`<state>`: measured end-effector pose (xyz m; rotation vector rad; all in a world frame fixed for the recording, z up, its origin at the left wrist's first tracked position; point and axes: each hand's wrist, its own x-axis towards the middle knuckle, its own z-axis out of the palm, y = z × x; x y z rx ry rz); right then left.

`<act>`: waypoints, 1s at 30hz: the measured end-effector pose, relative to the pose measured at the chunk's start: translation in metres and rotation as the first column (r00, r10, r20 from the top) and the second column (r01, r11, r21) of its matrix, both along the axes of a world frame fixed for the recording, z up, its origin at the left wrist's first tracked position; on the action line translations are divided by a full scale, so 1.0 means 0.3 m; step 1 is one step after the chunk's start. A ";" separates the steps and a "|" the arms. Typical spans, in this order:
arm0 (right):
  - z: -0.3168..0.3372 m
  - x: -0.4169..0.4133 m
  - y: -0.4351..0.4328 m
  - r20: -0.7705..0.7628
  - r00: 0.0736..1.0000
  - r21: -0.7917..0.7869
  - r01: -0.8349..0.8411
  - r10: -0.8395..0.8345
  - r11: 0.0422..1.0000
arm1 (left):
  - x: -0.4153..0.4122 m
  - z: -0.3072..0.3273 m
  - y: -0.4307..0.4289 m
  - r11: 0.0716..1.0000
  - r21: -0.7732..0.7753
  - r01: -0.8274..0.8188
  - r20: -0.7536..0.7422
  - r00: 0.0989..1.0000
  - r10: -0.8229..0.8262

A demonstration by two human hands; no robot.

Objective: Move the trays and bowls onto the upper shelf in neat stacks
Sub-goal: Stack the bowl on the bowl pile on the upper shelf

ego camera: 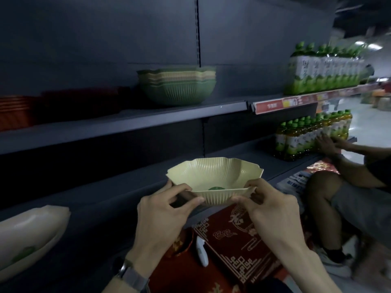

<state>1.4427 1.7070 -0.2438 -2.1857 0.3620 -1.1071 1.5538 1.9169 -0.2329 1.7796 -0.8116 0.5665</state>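
Note:
I hold a pale yellow ribbed bowl (213, 176) with a scalloped rim in front of the lower shelf. My left hand (163, 212) pinches its near left rim, and my right hand (273, 210) pinches the near right rim. A small green sticker shows inside it. On the upper shelf (127, 121) stands a nested stack of green and yellow bowls (176, 85). Left of that stack lie dark red trays (63, 104), dim in shadow. Another pale bowl (27, 235) rests on the lower shelf at the left edge.
Red patterned boxes (237, 242) and a white handheld device (201, 252) lie below my hands. Another person sits at the right, a hand (325, 144) on packs of green-capped bottles (306, 136). More bottles (325, 68) fill the upper right shelf.

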 end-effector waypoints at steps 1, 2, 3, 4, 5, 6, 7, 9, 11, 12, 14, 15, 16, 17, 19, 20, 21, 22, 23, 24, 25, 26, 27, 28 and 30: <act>0.032 -0.029 0.003 0.002 1.000 -0.006 0.009 -0.009 1.000 | -0.020 0.028 0.003 1.000 -0.009 0.023 -0.002 1.000 -0.023; 0.066 -0.060 0.006 0.013 1.000 -0.010 0.014 -0.014 1.000 | -0.041 0.056 0.006 0.999 -0.014 0.050 -0.003 0.999 -0.050; 0.100 -0.091 0.010 0.033 0.999 -0.010 0.016 -0.016 1.000 | -0.063 0.085 0.009 0.997 -0.020 0.072 -0.003 0.997 -0.072; 0.133 -0.120 0.015 0.054 0.998 -0.018 0.020 -0.019 1.000 | -0.085 0.114 0.012 0.996 -0.032 0.085 -0.001 0.996 -0.085; 0.162 -0.148 0.019 0.070 0.997 -0.037 0.030 -0.027 0.999 | -0.105 0.142 0.014 0.994 -0.047 0.095 0.004 0.995 -0.095; 0.189 -0.174 0.021 0.081 0.996 -0.064 0.042 -0.037 0.997 | -0.124 0.170 0.015 0.993 -0.061 0.105 0.010 0.994 -0.104; 0.214 -0.197 0.023 0.090 0.995 -0.085 0.048 -0.041 0.995 | -0.142 0.196 0.015 0.991 -0.068 0.115 0.012 0.993 -0.115; 0.257 -0.234 0.022 0.111 0.993 -0.100 0.058 -0.047 0.993 | -0.169 0.243 0.018 0.991 -0.052 0.123 0.049 0.992 -0.120; 0.295 -0.262 0.022 0.144 0.987 -0.125 0.092 -0.073 0.988 | -0.191 0.291 0.023 0.996 -0.022 0.092 0.122 0.989 -0.088; 0.314 -0.275 0.023 0.162 0.983 -0.137 0.103 -0.081 0.985 | -0.202 0.315 0.026 0.997 -0.020 0.080 0.146 0.986 -0.077; 0.350 -0.290 0.021 0.198 0.977 -0.148 0.106 -0.076 0.983 | -0.218 0.362 0.031 0.998 -0.025 0.057 0.177 0.983 -0.052; 0.371 -0.295 0.020 0.212 0.975 -0.156 0.108 -0.073 0.982 | -0.226 0.386 0.032 0.999 -0.029 0.040 0.197 0.980 -0.034; 0.394 -0.299 0.019 0.224 0.972 -0.164 0.110 -0.071 0.980 | -0.230 0.410 0.032 0.999 -0.033 0.030 0.215 0.976 -0.022; 0.416 -0.301 0.019 0.239 0.969 -0.170 0.107 -0.065 0.979 | -0.233 0.434 0.033 0.999 -0.037 0.029 0.230 0.973 -0.020; 0.459 -0.304 0.016 0.268 0.962 -0.174 0.093 -0.044 0.980 | -0.239 0.482 0.035 0.998 -0.044 0.035 0.253 0.967 -0.023; 0.478 -0.304 0.015 0.282 0.959 -0.171 0.082 -0.031 0.982 | -0.246 0.508 0.036 0.998 -0.045 0.033 0.267 0.963 -0.020; 0.496 -0.303 0.013 0.297 0.954 -0.172 0.078 -0.024 0.982 | -0.252 0.533 0.038 0.999 -0.043 0.029 0.284 0.959 -0.015; 0.513 -0.302 0.012 0.316 0.948 -0.179 0.084 -0.023 0.980 | -0.257 0.558 0.039 0.999 -0.043 0.026 0.301 0.954 -0.012; 0.531 -0.298 0.010 0.332 0.943 -0.190 0.095 -0.027 0.977 | -0.259 0.581 0.039 0.999 -0.045 0.019 0.319 0.948 -0.004; 0.547 -0.292 0.006 0.343 0.939 -0.196 0.105 -0.032 0.975 | -0.257 0.602 0.039 0.999 -0.050 0.010 0.336 0.942 0.007; 0.565 -0.282 0.003 0.353 0.935 -0.199 0.113 -0.036 0.974 | -0.251 0.621 0.037 0.998 -0.056 0.001 0.350 0.937 0.019; 0.582 -0.271 0.000 0.364 0.931 -0.201 0.122 -0.042 0.972 | -0.244 0.638 0.036 0.998 -0.061 -0.007 0.360 0.933 0.028; 0.598 -0.258 -0.004 0.376 0.926 -0.207 0.128 -0.043 0.970 | -0.235 0.655 0.036 0.997 -0.071 -0.014 0.374 0.927 0.039; 0.614 -0.242 -0.009 0.388 0.921 -0.211 0.127 -0.037 0.969 | -0.225 0.671 0.037 0.996 -0.084 -0.025 0.397 0.916 0.057; 0.644 -0.204 -0.020 0.405 0.914 -0.206 0.109 -0.017 0.972 | -0.207 0.705 0.040 0.993 -0.104 -0.053 0.452 0.887 0.095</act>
